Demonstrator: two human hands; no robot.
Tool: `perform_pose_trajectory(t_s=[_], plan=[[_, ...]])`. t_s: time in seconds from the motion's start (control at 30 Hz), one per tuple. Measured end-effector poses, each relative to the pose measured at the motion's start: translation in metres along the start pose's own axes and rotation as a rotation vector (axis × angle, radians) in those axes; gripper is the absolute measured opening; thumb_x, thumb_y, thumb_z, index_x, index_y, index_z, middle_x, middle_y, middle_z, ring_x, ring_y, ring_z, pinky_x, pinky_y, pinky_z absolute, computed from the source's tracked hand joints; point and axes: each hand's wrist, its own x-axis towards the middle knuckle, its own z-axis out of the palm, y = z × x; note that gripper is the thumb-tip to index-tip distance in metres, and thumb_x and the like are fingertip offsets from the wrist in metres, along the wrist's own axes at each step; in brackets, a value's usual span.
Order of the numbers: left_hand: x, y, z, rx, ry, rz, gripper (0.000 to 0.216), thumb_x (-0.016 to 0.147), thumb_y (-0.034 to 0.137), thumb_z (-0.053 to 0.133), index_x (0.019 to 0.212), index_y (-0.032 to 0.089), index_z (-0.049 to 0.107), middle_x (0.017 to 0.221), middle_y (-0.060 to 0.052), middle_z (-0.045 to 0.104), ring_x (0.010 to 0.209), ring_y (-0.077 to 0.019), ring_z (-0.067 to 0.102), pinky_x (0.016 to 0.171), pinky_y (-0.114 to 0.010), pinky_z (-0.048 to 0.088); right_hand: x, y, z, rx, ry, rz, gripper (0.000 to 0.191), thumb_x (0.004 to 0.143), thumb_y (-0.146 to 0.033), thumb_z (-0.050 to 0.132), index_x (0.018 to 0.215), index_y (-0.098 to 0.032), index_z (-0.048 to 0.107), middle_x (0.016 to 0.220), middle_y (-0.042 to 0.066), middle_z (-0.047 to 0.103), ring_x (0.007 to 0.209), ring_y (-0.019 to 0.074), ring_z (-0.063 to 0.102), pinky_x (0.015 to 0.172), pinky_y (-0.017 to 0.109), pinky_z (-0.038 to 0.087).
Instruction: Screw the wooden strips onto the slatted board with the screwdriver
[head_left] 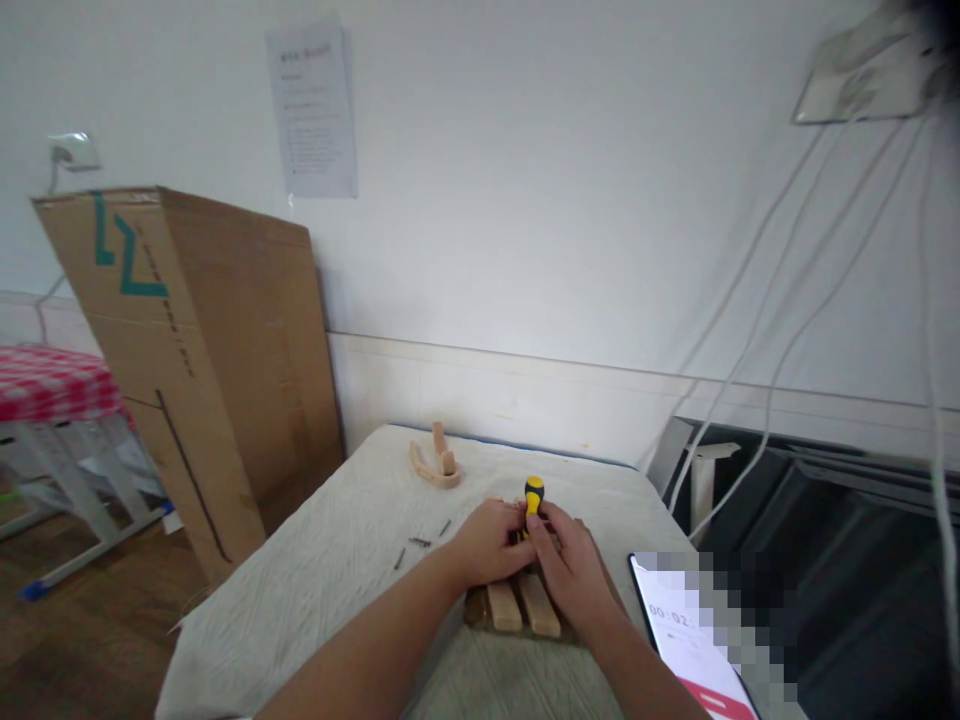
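Note:
My right hand [571,568] is closed around a small screwdriver [533,497] with a yellow and black handle, held upright. Its tip is hidden between my hands. My left hand [491,540] is closed beside the screwdriver's shaft and rests on a wooden slatted piece [523,606] lying on the white cloth-covered table [330,570]. What the left fingers pinch is hidden. A few dark screws [420,542] lie loose on the cloth just left of my left hand. A smaller curved wooden part [436,462] with upright pegs sits near the table's far edge.
A phone [694,640] showing a timer lies at the table's right edge. A tall cardboard box [202,350] leans on the wall at left. A stool with a red checked top [45,385] stands far left. White cables [757,320] hang down the wall at right.

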Motion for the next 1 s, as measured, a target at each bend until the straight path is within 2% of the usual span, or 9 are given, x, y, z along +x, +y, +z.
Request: perform_pose_trajectory(t_s=[0.17, 0.37, 0.43, 0.53, 0.7, 0.9, 1.0], plan=[[0.002, 0.000, 0.001, -0.050, -0.025, 0.004, 0.031, 0.088, 0.033, 0.042, 0.069, 0.015, 0.059, 0.066, -0.003, 0.060, 0.061, -0.0125, 0.053, 0.062, -0.024, 0.040, 0.000, -0.003, -0.010, 0.016, -0.007, -0.125, 0.027, 0.090, -0.032, 0.043, 0.102, -0.020, 0.063, 0.092, 0.008, 0.070, 0.082, 0.0205, 0.063, 0.074, 0.031, 0.048], [0.004, 0.004, 0.006, -0.073, 0.032, 0.022, 0.032, 0.089, 0.034, 0.043, 0.066, 0.015, 0.055, 0.060, 0.000, 0.053, 0.057, -0.0110, 0.047, 0.060, -0.023, 0.035, 0.004, 0.007, -0.023, -0.025, -0.109, -0.139, 0.022, 0.089, -0.029, 0.046, 0.101, -0.019, 0.062, 0.092, 0.007, 0.070, 0.082, 0.0198, 0.062, 0.075, 0.031, 0.046], [0.004, 0.004, 0.007, -0.068, 0.070, -0.012, 0.037, 0.088, 0.037, 0.046, 0.059, 0.015, 0.051, 0.053, 0.002, 0.046, 0.052, -0.0099, 0.041, 0.055, -0.023, 0.032, 0.006, 0.012, -0.026, -0.030, -0.092, -0.116, 0.019, 0.088, -0.030, 0.048, 0.096, -0.020, 0.061, 0.086, 0.005, 0.069, 0.076, 0.0184, 0.062, 0.069, 0.029, 0.045], [0.004, 0.002, 0.008, -0.078, 0.071, -0.072, 0.041, 0.088, 0.041, 0.047, 0.057, 0.015, 0.051, 0.052, 0.003, 0.044, 0.051, -0.0094, 0.040, 0.053, -0.021, 0.029, 0.007, 0.017, -0.027, -0.068, -0.045, -0.046, 0.016, 0.086, -0.034, 0.051, 0.083, -0.020, 0.059, 0.072, 0.001, 0.065, 0.063, 0.0159, 0.058, 0.059, 0.026, 0.040], [0.006, 0.000, 0.010, -0.062, 0.091, -0.107, 0.042, 0.086, 0.043, 0.050, 0.055, 0.015, 0.051, 0.052, 0.003, 0.044, 0.051, -0.0091, 0.040, 0.051, -0.021, 0.027, 0.007, 0.016, -0.028, -0.053, -0.038, -0.027, 0.014, 0.084, -0.033, 0.053, 0.080, -0.020, 0.057, 0.067, 0.000, 0.061, 0.059, 0.0143, 0.056, 0.054, 0.024, 0.036], [0.007, 0.003, 0.008, -0.124, 0.099, -0.094, 0.039, 0.084, 0.042, 0.050, 0.057, 0.014, 0.052, 0.052, 0.003, 0.043, 0.052, -0.0096, 0.040, 0.054, -0.021, 0.030, 0.008, 0.009, -0.032, -0.041, -0.075, -0.100, 0.014, 0.086, -0.028, 0.050, 0.089, -0.019, 0.061, 0.075, 0.002, 0.065, 0.066, 0.0158, 0.059, 0.062, 0.025, 0.040], [0.004, 0.005, 0.006, -0.206, 0.127, -0.172, 0.033, 0.078, 0.038, 0.057, 0.056, 0.014, 0.053, 0.052, 0.002, 0.045, 0.052, -0.0094, 0.040, 0.052, -0.021, 0.030, 0.009, 0.014, -0.028, -0.031, -0.082, -0.109, 0.018, 0.088, -0.028, 0.048, 0.092, -0.018, 0.062, 0.079, 0.004, 0.066, 0.070, 0.0170, 0.060, 0.065, 0.026, 0.041]])
